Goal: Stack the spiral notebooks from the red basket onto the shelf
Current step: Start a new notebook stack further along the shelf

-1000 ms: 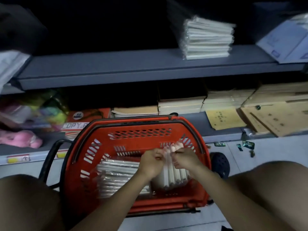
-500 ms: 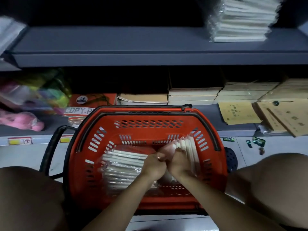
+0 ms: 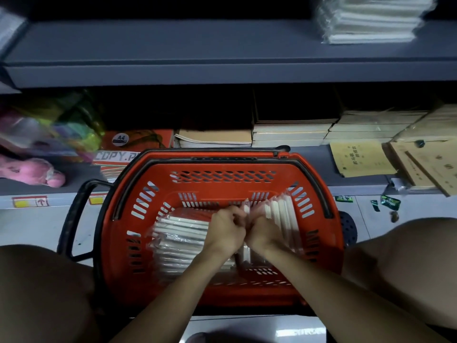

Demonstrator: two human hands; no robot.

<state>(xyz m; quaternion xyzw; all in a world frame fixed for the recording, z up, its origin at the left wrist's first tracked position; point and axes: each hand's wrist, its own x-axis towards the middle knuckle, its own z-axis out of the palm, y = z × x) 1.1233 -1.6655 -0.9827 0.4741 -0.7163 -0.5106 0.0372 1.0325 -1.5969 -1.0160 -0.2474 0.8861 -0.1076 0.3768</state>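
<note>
Inside the red basket (image 3: 222, 191), toward its left wall, one plastic-wrapped bundle of spiral notebooks (image 3: 180, 233) lies flat on the floor of the basket; just right of it the left hand (image 3: 226, 231) is clenched with its fingers curled on the wrap of a second pack, and the right hand (image 3: 263, 231), touching the left, grips the same pack; this upright pack of notebooks (image 3: 282, 214) stands on edge toward the basket's right wall, its top leaning to the right. Compared with a second ago, when the two hands were higher and pinching at the top edge of the pack, they have sunk lower into the basket and closed together, and the pack has tipped further right; this reads as tearing or working the wrap open, or taking a firmer hold, though blur hides which. Above and behind the basket the grey shelf (image 3: 197, 53) is bare over the basket, with a wrapped stack of notebooks (image 3: 371, 18) on it far to the basket's upper right; so no notebook from this basket is yet on its way up, and the lift is still to come.
</note>
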